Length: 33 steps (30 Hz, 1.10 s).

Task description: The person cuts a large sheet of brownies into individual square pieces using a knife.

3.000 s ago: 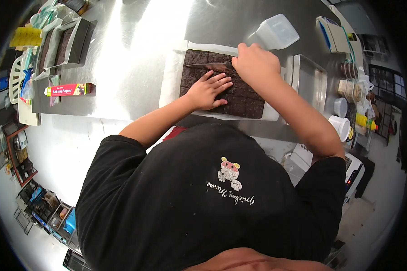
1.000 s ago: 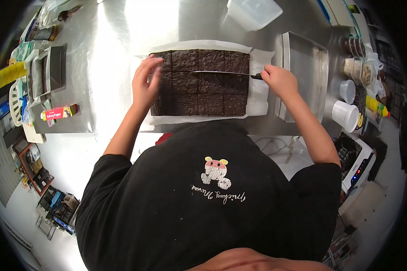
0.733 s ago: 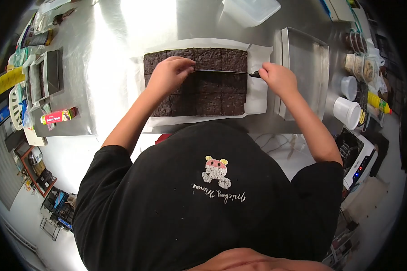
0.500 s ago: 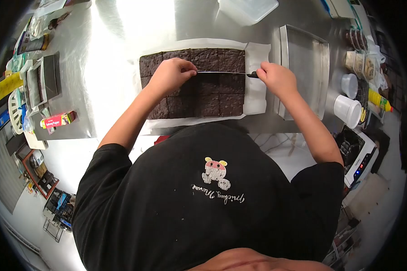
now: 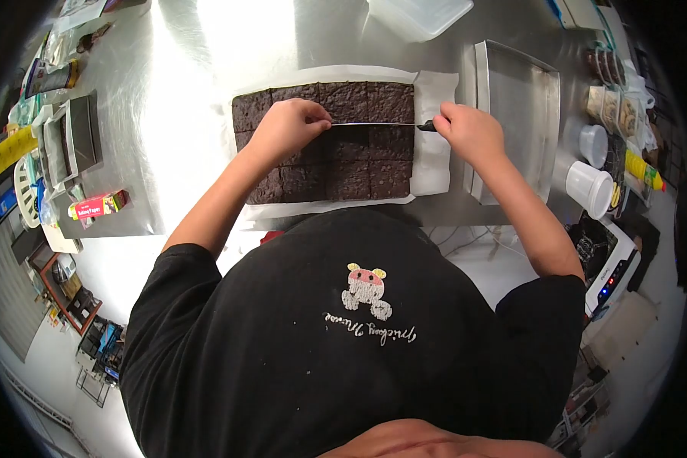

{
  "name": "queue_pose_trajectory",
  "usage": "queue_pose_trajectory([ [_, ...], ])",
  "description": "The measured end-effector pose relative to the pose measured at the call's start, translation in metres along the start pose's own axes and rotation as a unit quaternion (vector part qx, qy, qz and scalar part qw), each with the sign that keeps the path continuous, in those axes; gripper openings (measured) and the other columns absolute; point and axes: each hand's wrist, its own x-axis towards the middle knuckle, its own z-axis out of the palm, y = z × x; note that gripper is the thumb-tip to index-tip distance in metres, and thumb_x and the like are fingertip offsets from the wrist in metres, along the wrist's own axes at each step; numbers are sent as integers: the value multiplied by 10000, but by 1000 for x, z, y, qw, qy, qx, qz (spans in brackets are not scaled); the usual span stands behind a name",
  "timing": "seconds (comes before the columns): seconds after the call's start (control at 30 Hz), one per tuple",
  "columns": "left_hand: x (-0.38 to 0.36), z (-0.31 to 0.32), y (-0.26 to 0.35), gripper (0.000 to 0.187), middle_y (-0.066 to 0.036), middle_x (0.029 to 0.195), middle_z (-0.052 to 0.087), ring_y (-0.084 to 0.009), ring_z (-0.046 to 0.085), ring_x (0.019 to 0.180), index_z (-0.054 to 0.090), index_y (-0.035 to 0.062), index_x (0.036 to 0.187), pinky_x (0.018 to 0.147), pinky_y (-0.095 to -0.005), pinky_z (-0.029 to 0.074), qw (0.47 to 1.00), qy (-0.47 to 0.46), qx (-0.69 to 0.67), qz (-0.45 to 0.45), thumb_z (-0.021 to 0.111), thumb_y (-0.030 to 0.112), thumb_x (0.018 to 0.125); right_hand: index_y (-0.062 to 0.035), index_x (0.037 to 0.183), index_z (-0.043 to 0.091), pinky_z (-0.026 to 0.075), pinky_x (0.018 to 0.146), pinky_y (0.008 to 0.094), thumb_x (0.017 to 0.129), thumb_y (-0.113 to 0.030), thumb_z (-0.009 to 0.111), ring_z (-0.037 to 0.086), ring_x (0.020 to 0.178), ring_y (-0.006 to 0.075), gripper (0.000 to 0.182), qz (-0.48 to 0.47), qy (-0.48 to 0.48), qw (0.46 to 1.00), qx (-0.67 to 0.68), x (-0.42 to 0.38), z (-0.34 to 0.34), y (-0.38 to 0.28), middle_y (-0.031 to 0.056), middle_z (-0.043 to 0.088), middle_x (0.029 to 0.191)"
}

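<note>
A slab of brownies (image 5: pixel 347 179) lies on white baking paper (image 5: pixel 433 137), scored into rectangular pieces. My right hand (image 5: pixel 466 133) is closed round the black handle of a long thin knife (image 5: pixel 378 124), just off the slab's right side. The blade runs level across the slab along a line between rows. My left hand (image 5: pixel 294 126) pinches the blade's far end between thumb and fingers, above the left half of the brownies. The left hand and forearm hide part of the slab's left side.
To the right stands a shallow metal baking tin (image 5: pixel 515 122). A translucent plastic tub (image 5: pixel 420 17) sits at the back. White plastic cups (image 5: pixel 588 187) are at the right edge, a baking paper box (image 5: pixel 98 204) and a smaller tin (image 5: pixel 84 133) at the left.
Both hands and the knife keep almost the same place over the slab. The view has shifted very slightly; nothing has been let go or taken up.
</note>
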Motion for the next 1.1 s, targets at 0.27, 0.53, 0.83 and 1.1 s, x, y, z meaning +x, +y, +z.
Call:
queue_pose_trajectory([
  [0.27,3,-1,3,189,-137,881,676,-232,662,829,704,60,945,762,-329,515,1000,-15,6,-9,658,177,804,-89,765,575,445,574,478,841,-377,478,599,723,340,314,-10,9,1000,11,1,5,4,117,627,759],
  [0.53,7,1,-3,186,-135,884,680,-222,665,841,707,62,943,768,-327,515,1000,-23,7,-11,665,169,796,-86,766,579,452,581,477,839,-373,481,605,728,342,312,-8,4,1000,4,1,2,1,121,631,752],
  [0.83,-4,-15,-26,192,-101,877,694,-154,645,801,694,29,958,745,-279,497,993,96,-53,-53,665,151,813,-85,771,580,450,592,475,834,-363,484,603,741,342,301,32,-11,999,14,-4,2,-4,122,635,783],
  [1.1,-36,-44,-66,199,-70,815,685,-104,620,730,684,12,972,679,-251,489,957,191,-147,-162,655,145,827,-79,772,577,438,580,467,831,-352,493,592,701,346,292,25,-1,999,23,-4,2,-4,129,622,746],
])
